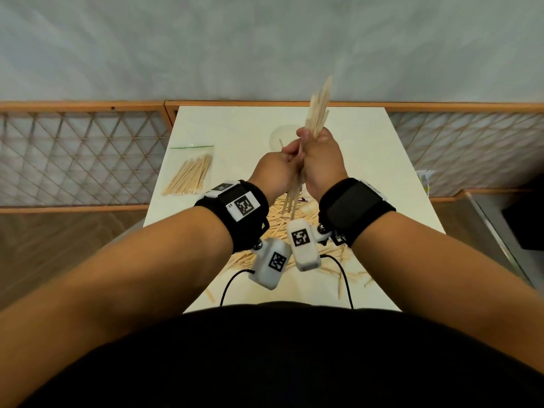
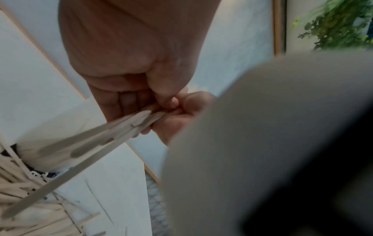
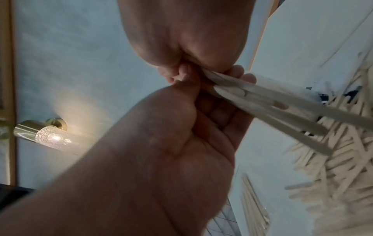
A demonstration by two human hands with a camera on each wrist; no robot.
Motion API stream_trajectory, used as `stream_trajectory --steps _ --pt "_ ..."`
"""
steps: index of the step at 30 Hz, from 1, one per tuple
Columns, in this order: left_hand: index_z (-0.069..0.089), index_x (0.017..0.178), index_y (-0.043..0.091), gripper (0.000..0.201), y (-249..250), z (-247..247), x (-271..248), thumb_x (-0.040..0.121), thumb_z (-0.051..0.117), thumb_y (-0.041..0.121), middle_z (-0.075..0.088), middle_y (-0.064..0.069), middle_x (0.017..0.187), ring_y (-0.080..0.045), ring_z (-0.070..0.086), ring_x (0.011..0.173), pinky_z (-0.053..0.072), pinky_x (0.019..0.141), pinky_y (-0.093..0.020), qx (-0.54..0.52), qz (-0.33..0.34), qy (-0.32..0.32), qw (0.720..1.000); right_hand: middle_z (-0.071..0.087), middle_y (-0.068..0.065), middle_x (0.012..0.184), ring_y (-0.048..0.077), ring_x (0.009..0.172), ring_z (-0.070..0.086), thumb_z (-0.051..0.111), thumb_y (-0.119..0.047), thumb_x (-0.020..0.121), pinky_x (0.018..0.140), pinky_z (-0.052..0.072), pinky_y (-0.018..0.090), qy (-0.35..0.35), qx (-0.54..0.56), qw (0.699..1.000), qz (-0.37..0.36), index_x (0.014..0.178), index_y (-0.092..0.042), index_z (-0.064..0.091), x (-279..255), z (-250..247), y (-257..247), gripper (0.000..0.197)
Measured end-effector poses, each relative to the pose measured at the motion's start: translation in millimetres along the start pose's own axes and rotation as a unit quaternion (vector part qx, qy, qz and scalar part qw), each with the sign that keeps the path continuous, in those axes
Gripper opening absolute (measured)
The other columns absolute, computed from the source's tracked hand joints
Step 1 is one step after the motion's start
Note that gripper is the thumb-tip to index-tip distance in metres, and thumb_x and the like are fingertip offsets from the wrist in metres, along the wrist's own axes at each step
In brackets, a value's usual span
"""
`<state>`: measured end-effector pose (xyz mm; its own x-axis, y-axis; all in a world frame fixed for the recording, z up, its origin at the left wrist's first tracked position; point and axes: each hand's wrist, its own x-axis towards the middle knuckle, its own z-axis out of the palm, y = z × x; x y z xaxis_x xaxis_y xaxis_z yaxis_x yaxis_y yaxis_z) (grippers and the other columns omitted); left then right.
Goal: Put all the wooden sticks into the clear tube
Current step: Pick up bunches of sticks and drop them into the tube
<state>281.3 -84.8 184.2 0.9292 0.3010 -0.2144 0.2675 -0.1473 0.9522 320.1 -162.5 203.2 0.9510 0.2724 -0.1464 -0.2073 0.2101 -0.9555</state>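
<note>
Above white table (image 1: 368, 160), both hands meet, raised. Right hand (image 1: 322, 166) fingers curl round bundle of wooden sticks (image 1: 318, 113), held near upright, ends poking out top and bottom. Left hand (image 1: 275, 172) fingers pinch lower part of same bundle. Loose pile of sticks (image 1: 297, 219) lies on table below wrists. Clear tube (image 1: 278, 136) (faint, partly hidden) stands behind hands. Bagged sticks (image 1: 191, 175) lie at left.
</note>
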Motion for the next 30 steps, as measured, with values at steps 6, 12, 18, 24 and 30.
stream_trajectory --steps 6,12,18,24,30 --pt "0.058 0.103 0.011 0.050 -9 -5 2 0.098 0.033 0.054 0.065 -0.005 0.095 -0.020 0.059 0.087 0.046 0.082 -0.035 -0.057 -0.088 -0.045 0.994 0.047 0.001 0.065 0.013 0.053 0.042 0.035 -0.017 0.102 0.052 0.043 0.026 0.027 -0.091 0.993 -0.065 0.090 -0.016 0.046 12 -6 -24 0.016" --pt "0.047 0.126 -0.005 0.074 -11 -10 -1 0.098 0.019 0.058 0.054 -0.022 0.124 -0.034 0.052 0.120 0.045 0.095 -0.042 -0.287 -0.284 -0.063 0.913 0.048 -0.001 0.065 0.011 0.054 0.043 0.036 -0.016 0.101 0.057 0.044 0.028 -0.026 -0.143 0.981 -0.126 0.087 -0.019 0.048 17 1 -49 0.019" --pt "0.051 0.113 -0.010 0.063 -4 -9 -1 0.103 0.019 0.044 0.061 -0.028 0.116 -0.037 0.063 0.105 0.054 0.082 -0.041 -0.404 -0.331 -0.092 0.848 0.048 0.003 0.067 0.015 0.056 0.047 0.034 -0.012 0.101 0.062 0.048 0.031 -0.072 -0.091 0.987 -0.115 0.090 -0.016 0.048 13 11 -52 0.018" --pt "0.057 0.097 -0.008 0.051 2 -13 2 0.104 0.022 0.028 0.064 -0.021 0.084 -0.030 0.070 0.058 0.059 0.051 -0.037 -0.405 -0.326 -0.097 0.849 0.052 0.008 0.075 0.022 0.063 0.056 0.052 -0.008 0.096 0.072 0.054 0.039 -0.140 -0.073 0.981 -0.116 0.107 -0.015 0.048 12 6 -35 0.014" --pt "0.059 0.091 -0.006 0.044 0 -20 7 0.103 0.028 0.023 0.064 -0.018 0.074 -0.027 0.069 0.061 0.060 0.057 -0.036 -0.386 -0.323 -0.074 0.861 0.055 0.010 0.079 0.027 0.072 0.063 0.051 -0.014 0.097 0.078 0.058 0.043 -0.156 -0.109 0.968 -0.166 0.125 -0.024 0.045 14 4 -43 0.030"
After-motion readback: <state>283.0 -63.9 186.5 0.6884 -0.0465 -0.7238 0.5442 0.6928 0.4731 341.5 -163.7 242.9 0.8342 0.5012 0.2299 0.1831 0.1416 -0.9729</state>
